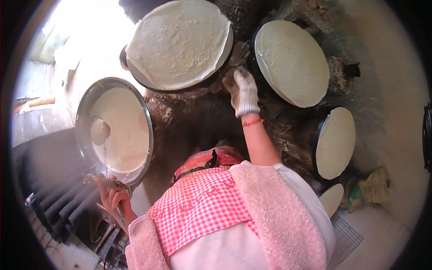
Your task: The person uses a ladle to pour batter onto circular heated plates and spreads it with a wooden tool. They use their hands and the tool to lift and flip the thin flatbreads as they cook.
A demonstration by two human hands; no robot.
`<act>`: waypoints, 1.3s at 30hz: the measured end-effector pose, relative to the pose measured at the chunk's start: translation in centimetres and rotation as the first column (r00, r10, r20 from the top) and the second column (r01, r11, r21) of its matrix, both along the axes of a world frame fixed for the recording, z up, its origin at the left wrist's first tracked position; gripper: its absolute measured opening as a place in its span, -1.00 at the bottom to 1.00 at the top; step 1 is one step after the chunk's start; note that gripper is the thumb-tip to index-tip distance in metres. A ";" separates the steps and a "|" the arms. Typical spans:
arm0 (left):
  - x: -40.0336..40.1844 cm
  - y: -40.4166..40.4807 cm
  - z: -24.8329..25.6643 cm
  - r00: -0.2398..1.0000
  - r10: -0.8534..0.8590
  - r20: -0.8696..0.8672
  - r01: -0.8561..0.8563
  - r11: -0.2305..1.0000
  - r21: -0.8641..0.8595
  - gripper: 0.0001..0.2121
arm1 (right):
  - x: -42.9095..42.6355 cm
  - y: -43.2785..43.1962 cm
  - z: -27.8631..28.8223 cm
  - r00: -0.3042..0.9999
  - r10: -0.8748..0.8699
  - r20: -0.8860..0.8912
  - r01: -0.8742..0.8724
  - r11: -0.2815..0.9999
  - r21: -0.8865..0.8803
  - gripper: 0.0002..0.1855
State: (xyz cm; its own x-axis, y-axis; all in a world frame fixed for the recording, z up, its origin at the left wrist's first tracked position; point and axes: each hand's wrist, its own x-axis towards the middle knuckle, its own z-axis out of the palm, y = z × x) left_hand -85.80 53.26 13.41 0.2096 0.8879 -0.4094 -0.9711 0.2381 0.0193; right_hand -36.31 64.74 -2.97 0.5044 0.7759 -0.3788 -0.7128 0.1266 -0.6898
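My left hand (pixel 118 199) grips the thin handle of a metal ladle (pixel 100 130), with some brown, frayed material by the fingers. The ladle's bowl is over pale batter (pixel 123 131) in a wide metal basin (pixel 146 111). My right hand (pixel 245 89) wears a white knit glove with brown stains and reaches between two round griddles. The glove hides whether its fingers hold anything. Left of it, a large thin pancake (pixel 179 44) covers a dark griddle (pixel 189 88), its edge lifted at the right. To its right, another pale pancake (pixel 293 64) covers a second griddle (pixel 255 81).
Further griddles with a pancake (pixel 336 143) and a partly hidden pancake (pixel 331 199) stand along the right. A green-and-yellow bag (pixel 369 190) and a wire rack (pixel 344 234) lie beyond them. Dark ridged material (pixel 57 182) fills the lower left. Haze blurs parts of the view.
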 end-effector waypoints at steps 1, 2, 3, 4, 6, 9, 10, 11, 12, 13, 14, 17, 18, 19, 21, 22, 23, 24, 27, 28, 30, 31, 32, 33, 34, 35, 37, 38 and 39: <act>-1.1 0.3 0.4 1.000 -0.029 0.007 0.029 0.999 0.037 -0.59 | 0.9 2.0 0.9 0.998 -0.012 0.063 0.010 0.999 0.041 -0.68; -2.1 -0.1 0.5 0.999 -0.047 0.015 0.046 0.996 0.074 -0.59 | 1.8 4.1 1.8 0.987 0.025 0.156 -0.026 1.000 0.003 -0.59; -2.7 -0.2 1.4 0.999 -0.046 -0.010 0.047 0.995 0.086 -0.59 | 2.4 6.0 2.8 0.969 0.062 0.241 -0.053 0.998 -0.043 -0.49; -3.9 -0.6 2.4 0.983 -0.051 -0.174 0.062 0.997 0.053 -0.60 | 2.4 7.5 4.0 0.927 0.091 0.363 -0.030 0.985 -0.170 -0.36; -6.0 -0.6 3.9 0.965 -0.127 -0.228 0.181 0.955 0.235 -0.63 | 3.3 10.2 5.8 0.713 0.330 0.619 -0.035 0.898 -0.439 0.02; -8.3 -0.5 6.8 0.972 -0.069 -0.224 0.171 0.862 0.478 -0.64 | 1.9 12.2 8.6 0.653 0.501 0.568 -0.097 0.799 -0.593 0.09; -8.5 -0.3 7.3 0.976 -0.051 -0.211 0.140 0.891 0.431 -0.64 | 1.5 12.5 10.1 0.679 0.546 0.491 -0.152 0.759 -0.634 0.10; -9.3 1.0 5.7 0.983 -0.076 -0.170 0.138 0.911 0.388 -0.64 | 4.6 13.5 6.6 0.523 0.584 0.621 -0.069 0.755 -0.652 0.04; -9.8 1.6 5.3 0.986 -0.069 -0.155 0.118 0.935 0.334 -0.63 | 4.2 13.9 5.0 0.489 0.593 0.640 -0.029 0.744 -0.667 0.00; -10.6 1.4 5.6 0.991 -0.048 -0.125 0.075 0.972 0.224 -0.62 | 1.2 14.8 6.4 0.446 0.611 0.654 -0.015 0.736 -0.677 -0.04; -11.2 1.6 5.9 0.995 -0.024 -0.095 0.034 0.993 0.111 -0.62 | -1.3 14.7 7.7 0.409 0.631 0.659 0.003 0.722 -0.692 -0.10; -14.0 1.8 0.8 0.999 -0.045 0.020 0.045 0.998 0.038 -0.59 | -3.1 13.6 9.0 0.502 0.513 0.696 0.001 0.805 -0.594 -0.31; -14.4 1.7 0.1 0.994 -0.076 0.076 0.074 0.997 0.028 -0.61 | -3.5 13.7 9.8 0.439 0.536 0.721 0.105 0.767 -0.633 -0.40; -14.2 2.1 -0.2 0.981 -0.128 0.144 0.125 0.992 0.023 -0.63 | 0.6 14.4 5.8 0.457 0.461 0.761 0.052 0.840 -0.540 -0.44; -13.6 1.2 0.3 0.985 -0.103 0.141 0.106 0.994 -0.014 -0.61 | -0.8 14.0 8.0 0.459 0.432 0.776 -0.021 0.879 -0.477 -0.50; -13.1 1.2 0.2 0.987 -0.101 0.121 0.103 0.995 -0.011 -0.61 | -0.8 13.6 8.9 0.488 0.395 0.778 -0.028 0.898 -0.438 -0.53; -12.9 1.3 0.0 0.990 -0.100 0.103 0.101 0.995 -0.007 -0.61 | 0.0 13.7 8.9 0.500 0.387 0.775 -0.033 0.903 -0.429 -0.51; -13.5 1.5 -0.7 0.996 -0.092 0.006 0.092 0.994 -0.063 -0.61 | -0.3 13.2 9.5 0.520 0.340 0.784 -0.053 0.929 -0.367 -0.53; -14.2 3.2 -1.9 0.981 -0.195 -0.009 0.195 0.979 0.064 -0.57 | -3.8 9.9 13.7 0.599 0.249 0.761 -0.068 0.963 -0.261 -0.59; -13.8 3.9 -1.9 0.973 -0.228 0.019 0.226 0.972 0.064 -0.58 | -3.9 8.4 14.4 0.572 0.245 0.783 -0.054 0.963 -0.262 -0.58; -12.0 5.9 -0.8 0.958 -0.245 -0.148 0.238 0.969 -0.066 -0.58 | -5.0 4.6 17.6 0.472 0.254 0.845 0.027 0.953 -0.301 -0.59; -10.6 6.4 0.0 0.938 -0.263 -0.227 0.234 0.961 -0.146 -0.60 | -2.8 1.8 15.7 0.512 0.218 0.831 0.023 0.963 -0.268 -0.59; -10.7 6.6 0.1 0.910 -0.330 -0.252 0.313 0.944 -0.105 -0.63 | -4.0 -0.3 17.1 0.536 0.195 0.821 0.048 0.964 -0.260 -0.58; -10.3 7.3 0.0 0.869 -0.407 -0.282 0.408 0.911 -0.058 -0.66 | -3.1 -3.0 17.0 0.517 0.189 0.835 0.105 0.954 -0.281 -0.58; -9.1 7.7 1.2 0.869 -0.433 -0.241 0.425 0.901 -0.086 -0.66 | -3.4 -5.9 17.9 0.519 0.205 0.830 0.098 0.950 -0.296 -0.58; -7.9 7.7 2.3 0.866 -0.461 -0.192 0.445 0.887 -0.123 -0.67 | -3.1 -8.9 18.2 0.522 0.231 0.821 0.113 0.935 -0.335 -0.55; -6.6 7.4 1.6 0.824 -0.564 -0.057 0.563 0.826 -0.027 -0.66 | -3.6 -16.1 19.4 0.539 0.189 0.821 0.167 0.931 -0.323 -0.48; -5.6 6.9 1.6 0.781 -0.622 -0.050 0.623 0.782 -0.012 -0.67 | -3.6 -20.2 20.0 0.548 0.156 0.822 0.205 0.928 -0.312 -0.46; -3.7 6.5 1.5 0.722 -0.691 -0.039 0.692 0.722 0.008 -0.68 | -2.8 -25.3 20.1 0.551 0.113 0.827 0.262 0.917 -0.300 -0.43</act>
State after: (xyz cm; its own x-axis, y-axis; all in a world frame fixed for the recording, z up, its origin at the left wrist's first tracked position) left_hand -89.51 59.78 14.94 0.7566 0.5095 -0.4099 -0.5355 0.8425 0.0590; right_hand -39.15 39.47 17.17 0.7816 0.6237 0.0043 0.1870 -0.2278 -0.9556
